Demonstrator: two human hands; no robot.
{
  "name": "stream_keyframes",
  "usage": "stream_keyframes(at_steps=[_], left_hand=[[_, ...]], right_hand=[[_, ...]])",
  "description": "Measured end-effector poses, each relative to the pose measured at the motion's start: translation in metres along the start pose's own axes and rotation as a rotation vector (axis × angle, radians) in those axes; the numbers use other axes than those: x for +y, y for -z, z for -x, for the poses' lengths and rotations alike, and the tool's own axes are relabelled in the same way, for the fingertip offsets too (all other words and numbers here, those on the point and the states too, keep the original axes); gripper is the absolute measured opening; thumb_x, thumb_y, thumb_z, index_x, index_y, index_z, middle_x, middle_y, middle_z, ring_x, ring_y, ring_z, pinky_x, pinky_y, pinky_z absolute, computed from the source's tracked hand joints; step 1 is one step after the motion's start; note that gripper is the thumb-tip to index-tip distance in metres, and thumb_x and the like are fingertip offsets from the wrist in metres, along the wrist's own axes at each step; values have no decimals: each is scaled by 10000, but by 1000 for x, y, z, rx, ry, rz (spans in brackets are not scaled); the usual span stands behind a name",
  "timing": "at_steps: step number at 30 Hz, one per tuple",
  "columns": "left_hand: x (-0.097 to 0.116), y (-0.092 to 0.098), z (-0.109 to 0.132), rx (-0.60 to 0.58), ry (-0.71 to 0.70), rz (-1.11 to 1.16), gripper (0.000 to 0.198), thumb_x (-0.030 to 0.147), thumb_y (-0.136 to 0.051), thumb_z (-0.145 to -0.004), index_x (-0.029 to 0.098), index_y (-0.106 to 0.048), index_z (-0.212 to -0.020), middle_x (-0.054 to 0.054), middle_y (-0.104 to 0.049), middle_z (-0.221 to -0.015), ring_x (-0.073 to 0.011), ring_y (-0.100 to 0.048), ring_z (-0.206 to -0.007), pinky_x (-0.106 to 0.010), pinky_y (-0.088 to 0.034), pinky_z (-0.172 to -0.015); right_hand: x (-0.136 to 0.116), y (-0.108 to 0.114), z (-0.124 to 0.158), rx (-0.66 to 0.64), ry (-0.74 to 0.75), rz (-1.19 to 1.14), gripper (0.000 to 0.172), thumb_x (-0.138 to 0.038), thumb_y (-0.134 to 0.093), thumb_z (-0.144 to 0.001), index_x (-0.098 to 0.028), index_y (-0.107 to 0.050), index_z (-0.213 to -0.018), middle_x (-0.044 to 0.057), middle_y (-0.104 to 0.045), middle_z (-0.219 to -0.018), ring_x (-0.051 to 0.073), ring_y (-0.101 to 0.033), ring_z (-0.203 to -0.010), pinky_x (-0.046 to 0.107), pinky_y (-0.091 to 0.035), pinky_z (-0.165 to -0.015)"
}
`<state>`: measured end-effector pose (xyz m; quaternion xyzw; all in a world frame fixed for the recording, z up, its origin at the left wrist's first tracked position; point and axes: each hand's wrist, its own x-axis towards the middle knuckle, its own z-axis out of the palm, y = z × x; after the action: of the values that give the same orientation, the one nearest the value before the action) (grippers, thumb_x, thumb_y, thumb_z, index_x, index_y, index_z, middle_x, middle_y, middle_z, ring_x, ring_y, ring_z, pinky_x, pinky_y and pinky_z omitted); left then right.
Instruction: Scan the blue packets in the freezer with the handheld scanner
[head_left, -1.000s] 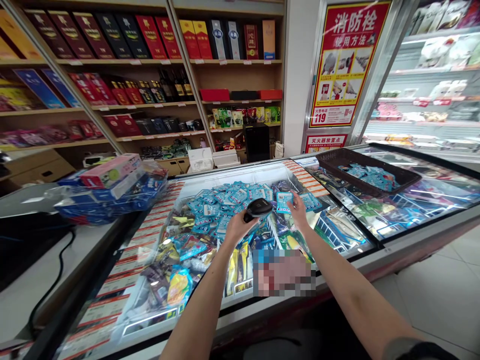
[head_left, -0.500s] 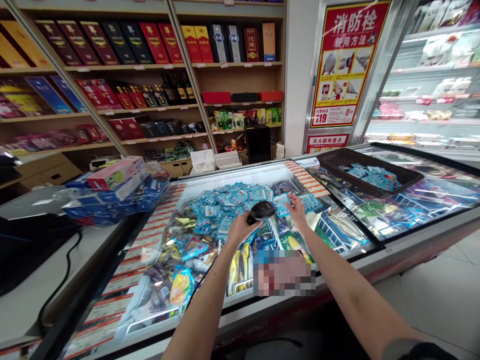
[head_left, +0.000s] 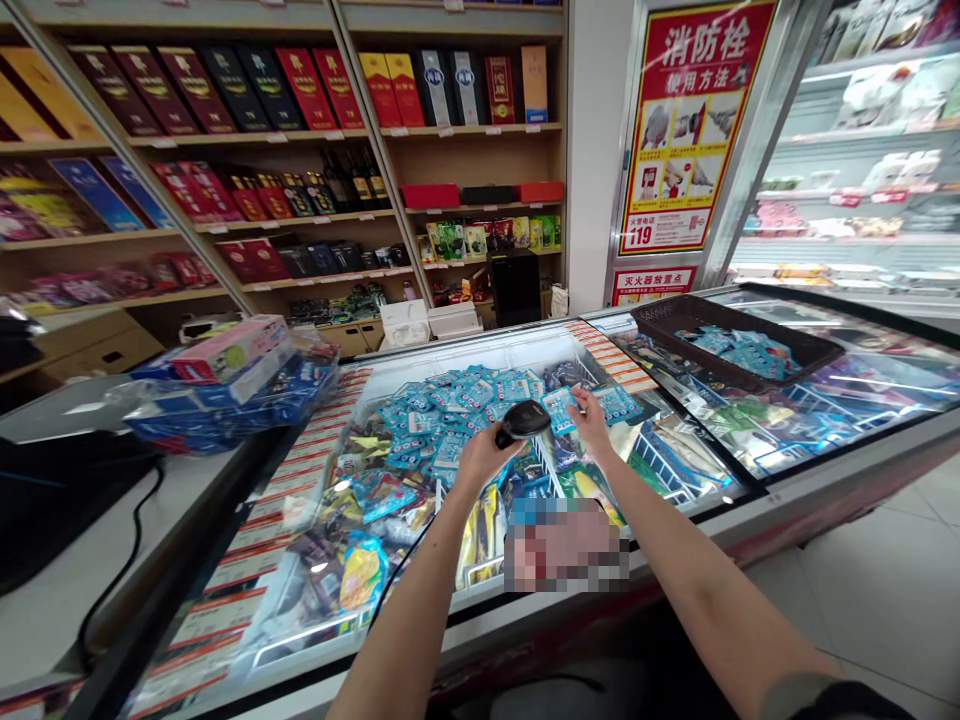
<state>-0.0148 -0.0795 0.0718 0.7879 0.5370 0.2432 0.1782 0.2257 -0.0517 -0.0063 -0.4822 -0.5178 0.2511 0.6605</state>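
My left hand (head_left: pixel 484 457) is closed around the handle of a black barcode scanner (head_left: pixel 523 420), whose head points right. Just right of it, my right hand (head_left: pixel 591 420) pinches a small light-blue packet (head_left: pixel 559 409) by its right side, in front of the scanner head. Another blue packet (head_left: pixel 616 403) lies on the glass just behind and right of my right hand. To the left, a heap of similar blue packets (head_left: pixel 465 400) covers the freezer's glass top (head_left: pixel 300 500). The scanner's cable runs down beside my left forearm.
A brown tray (head_left: pixel 814 352) with more blue packets stands on the right part of the freezer. At left, a plastic-wrapped stack of blue boxes (head_left: pixel 232 400) sits by a counter (head_left: pixel 142 530). Shelves of boxes and bottles (head_left: pixel 480 138) stand behind. A blurred patch covers something near the front edge.
The packet in my right hand has tilted slightly and shifted a little to the left. Otherwise both hands and the scanner keep nearly the same place.
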Motion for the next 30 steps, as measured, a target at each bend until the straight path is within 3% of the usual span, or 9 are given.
stream_keyframes(at_steps=[21, 30], left_hand=[[5, 5, 2, -36, 28, -36, 513, 604, -539, -741, 197, -651, -1033, -74, -683, -791, -236, -629, -711, -253, -373, -541], [3, 4, 2, -28, 1, -21, 534, 635, -525, -737, 206, -649, -1029, -70, -683, -829, -235, -627, -739, -252, -375, -538]], right_hand=[[-1, 1, 1, -10, 5, 21, 435, -398, -545, -801, -181, -490, -1174, 106, -613, -1127, 205, -585, -998, 317, -464, -801], [5, 1, 1, 17, -3, 85, 443, -420, -527, -812, -196, -493, -1192, 99, -609, -1117, 201, -570, -999, 301, -458, -752]])
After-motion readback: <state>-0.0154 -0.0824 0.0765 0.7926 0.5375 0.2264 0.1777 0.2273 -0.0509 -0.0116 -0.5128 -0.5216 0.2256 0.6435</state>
